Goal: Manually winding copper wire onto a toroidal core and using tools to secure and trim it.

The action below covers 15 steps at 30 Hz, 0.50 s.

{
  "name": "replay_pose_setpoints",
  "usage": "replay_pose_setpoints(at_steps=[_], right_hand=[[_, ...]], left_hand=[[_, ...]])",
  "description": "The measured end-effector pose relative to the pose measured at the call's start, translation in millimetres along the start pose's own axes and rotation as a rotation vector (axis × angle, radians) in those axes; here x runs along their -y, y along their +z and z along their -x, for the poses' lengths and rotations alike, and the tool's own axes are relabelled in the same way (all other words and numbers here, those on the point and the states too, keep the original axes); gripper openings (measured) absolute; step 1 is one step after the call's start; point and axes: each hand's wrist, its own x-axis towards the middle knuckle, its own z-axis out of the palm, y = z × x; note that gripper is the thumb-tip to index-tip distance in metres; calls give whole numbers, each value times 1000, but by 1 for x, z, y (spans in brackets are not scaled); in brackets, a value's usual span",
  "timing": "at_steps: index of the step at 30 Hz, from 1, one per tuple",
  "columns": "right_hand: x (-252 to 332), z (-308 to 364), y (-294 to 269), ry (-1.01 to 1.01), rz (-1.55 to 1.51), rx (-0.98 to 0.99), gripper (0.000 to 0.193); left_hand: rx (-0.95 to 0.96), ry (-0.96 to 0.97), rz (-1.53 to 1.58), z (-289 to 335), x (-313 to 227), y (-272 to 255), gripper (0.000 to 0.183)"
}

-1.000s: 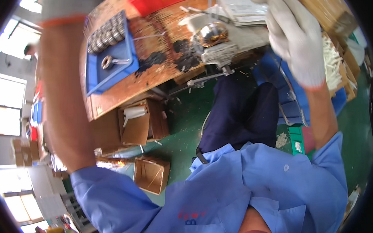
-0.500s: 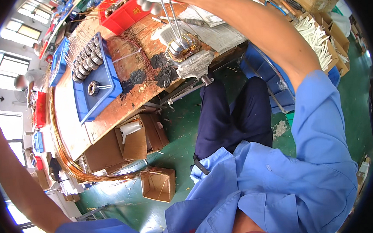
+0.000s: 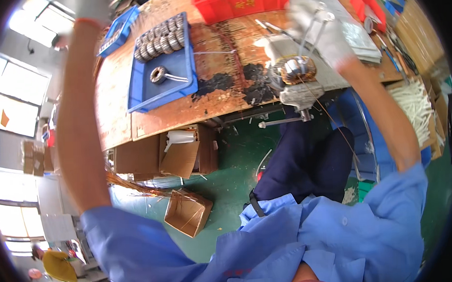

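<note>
A toroidal coil wound with copper wire [image 3: 297, 70] sits in a metal vise [image 3: 302, 95] at the bench's front edge. Two pale leads with looped ends [image 3: 318, 31] rise from it. My right hand [image 3: 330, 38], in a white glove, is beside these leads; its fingers are smeared by motion, and whether it grips them is unclear. A loose copper wire [image 3: 331, 119] runs from the coil down past my right leg. Raised at the upper left is my gloved left hand [image 3: 90, 10], blurred and cut by the picture's edge, so its fingers do not show.
A blue tray [image 3: 158, 101] holds rows of wound rings and one separate ring [image 3: 158, 75]. Behind stands a red bin [image 3: 245, 6]; a smaller red bin [image 3: 369, 8] is farther right. Cardboard boxes [image 3: 189, 213] lie below the bench. White strips [image 3: 411, 107] fill a box at right.
The view has shifted, putting the bench farther right. My left hand has come into view at upper left. My right hand has moved from near the red bin to beside the coil's leads.
</note>
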Motion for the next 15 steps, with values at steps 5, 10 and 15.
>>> replay_pose_setpoints(at_steps=[5, 10, 15], right_hand=[[31, 192, -7, 446, -4, 266, 24], [-105, 242, -42, 338, -779, -356, 63], [-73, 231, -64, -312, -640, -597, 59]], left_hand=[[214, -437, 179, 146, 24, 135, 22], [301, -726, 621, 203, 37, 207, 28], [308, -529, 284, 194, 76, 194, 21]])
